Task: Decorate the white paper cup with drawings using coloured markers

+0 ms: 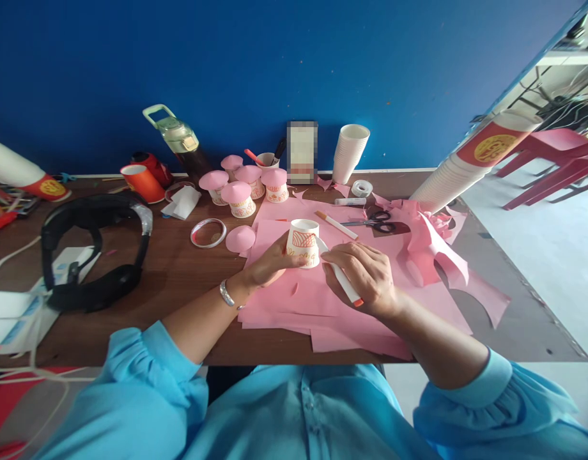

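My left hand (271, 262) is closed around a small white paper cup (311, 250), held upright with its rim up. Red curved lines and yellowish-orange markings show on the cup's side. In my right hand (363, 275) is a white marker (342, 281) with an orange end pointing down toward me. Its other end is by the cup's right side; I cannot tell whether the tip touches. Below both hands lie pink paper sheets (284, 306). Another white-and-orange marker (339, 227) rests on the paper beyond the cup, beside black-handled scissors (381, 222).
Several decorated cups with pink cone tops (236, 193) stand at the back left, near a loose pink cone (240, 239) and a tape roll (208, 233). Stacked white cups (350, 153), a phone (301, 153) and a bottle (181, 140) line the wall. Pink scraps (438, 249) lie right; a black headset (95, 252) left.
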Action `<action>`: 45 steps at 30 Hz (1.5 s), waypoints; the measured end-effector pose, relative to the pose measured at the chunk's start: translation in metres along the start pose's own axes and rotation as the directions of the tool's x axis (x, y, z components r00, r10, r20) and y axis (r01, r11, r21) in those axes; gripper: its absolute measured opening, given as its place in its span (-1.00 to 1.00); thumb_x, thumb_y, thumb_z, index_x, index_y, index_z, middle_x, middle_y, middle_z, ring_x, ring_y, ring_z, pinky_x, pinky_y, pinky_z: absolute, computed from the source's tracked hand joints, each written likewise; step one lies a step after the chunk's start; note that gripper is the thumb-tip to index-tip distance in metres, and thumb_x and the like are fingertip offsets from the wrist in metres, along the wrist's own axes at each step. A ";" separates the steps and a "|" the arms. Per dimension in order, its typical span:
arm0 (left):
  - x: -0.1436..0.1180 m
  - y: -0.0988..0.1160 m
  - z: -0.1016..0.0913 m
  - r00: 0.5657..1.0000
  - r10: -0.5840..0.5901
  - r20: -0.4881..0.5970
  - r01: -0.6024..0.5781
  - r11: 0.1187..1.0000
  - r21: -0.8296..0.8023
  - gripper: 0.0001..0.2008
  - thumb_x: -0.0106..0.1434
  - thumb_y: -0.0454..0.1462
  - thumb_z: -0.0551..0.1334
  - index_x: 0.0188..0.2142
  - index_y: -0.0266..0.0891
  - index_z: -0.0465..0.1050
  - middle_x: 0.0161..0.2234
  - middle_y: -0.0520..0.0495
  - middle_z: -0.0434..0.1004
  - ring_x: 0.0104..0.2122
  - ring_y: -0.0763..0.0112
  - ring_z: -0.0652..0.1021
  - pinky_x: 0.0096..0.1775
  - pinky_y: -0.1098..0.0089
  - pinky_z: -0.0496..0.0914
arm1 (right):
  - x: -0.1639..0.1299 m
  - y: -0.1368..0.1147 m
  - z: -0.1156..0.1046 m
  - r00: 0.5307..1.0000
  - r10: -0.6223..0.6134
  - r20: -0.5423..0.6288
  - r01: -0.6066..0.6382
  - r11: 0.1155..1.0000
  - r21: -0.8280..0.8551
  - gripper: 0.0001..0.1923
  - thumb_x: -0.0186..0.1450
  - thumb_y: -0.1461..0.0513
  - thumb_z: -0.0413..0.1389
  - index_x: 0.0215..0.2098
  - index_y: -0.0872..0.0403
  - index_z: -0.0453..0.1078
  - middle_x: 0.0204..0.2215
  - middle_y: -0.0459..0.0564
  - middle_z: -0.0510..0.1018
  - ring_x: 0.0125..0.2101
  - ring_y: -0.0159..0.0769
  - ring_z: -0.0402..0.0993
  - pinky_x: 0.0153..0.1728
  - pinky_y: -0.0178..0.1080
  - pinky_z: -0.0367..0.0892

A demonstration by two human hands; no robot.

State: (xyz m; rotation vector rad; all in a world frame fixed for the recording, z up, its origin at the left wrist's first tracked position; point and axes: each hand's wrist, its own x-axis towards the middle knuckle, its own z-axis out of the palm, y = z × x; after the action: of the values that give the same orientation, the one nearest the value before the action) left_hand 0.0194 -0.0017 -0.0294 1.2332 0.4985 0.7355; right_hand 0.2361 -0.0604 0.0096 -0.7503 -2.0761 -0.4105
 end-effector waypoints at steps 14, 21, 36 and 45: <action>0.002 -0.002 0.003 0.998 0.022 -0.056 -0.022 1.000 -0.010 -0.58 0.18 -0.21 0.47 -0.02 -0.20 0.42 -0.19 -0.04 0.51 -0.20 0.30 0.50 -0.14 0.28 0.40 | 0.000 -0.008 0.001 0.994 -0.109 0.028 0.107 0.992 0.060 -0.81 0.41 0.36 0.19 -0.03 0.07 0.39 -0.38 -0.08 0.59 -0.43 -0.36 0.54 -0.38 -0.29 0.50; 0.001 -0.008 0.000 0.998 0.010 -0.058 -0.010 1.000 -0.007 -0.48 0.19 -0.17 0.48 0.08 -0.18 0.36 -0.11 -0.08 0.49 -0.13 0.26 0.49 -0.08 0.23 0.39 | -0.001 -0.008 0.004 0.993 -0.104 0.061 0.101 0.993 0.055 -0.86 0.43 0.37 0.18 -0.06 0.11 0.40 -0.38 -0.06 0.58 -0.42 -0.37 0.51 -0.38 -0.29 0.47; 0.001 -0.008 -0.002 0.999 0.008 -0.051 -0.008 1.000 0.005 -0.49 0.19 -0.13 0.51 0.05 -0.21 0.42 -0.18 -0.06 0.50 -0.16 0.28 0.50 -0.11 0.30 0.39 | -0.001 -0.007 0.004 0.993 -0.094 0.072 0.090 0.994 0.054 -0.85 0.43 0.38 0.18 -0.05 0.12 0.39 -0.38 -0.05 0.59 -0.42 -0.35 0.52 -0.38 -0.28 0.46; -0.001 -0.004 0.000 0.998 -0.022 -0.058 0.024 0.999 0.038 -0.56 0.25 -0.14 0.48 0.03 -0.20 0.42 -0.13 -0.06 0.51 -0.14 0.30 0.51 -0.07 0.28 0.41 | 0.002 -0.005 0.001 0.997 -0.064 0.043 0.063 0.998 0.022 -0.80 0.41 0.39 0.19 -0.03 0.10 0.39 -0.38 -0.05 0.61 -0.42 -0.33 0.54 -0.37 -0.27 0.48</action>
State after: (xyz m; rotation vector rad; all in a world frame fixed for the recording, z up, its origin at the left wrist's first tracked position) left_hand 0.0199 -0.0029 -0.0337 1.2429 0.5758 0.7470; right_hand 0.2317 -0.0628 0.0104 -0.6876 -2.1462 -0.4104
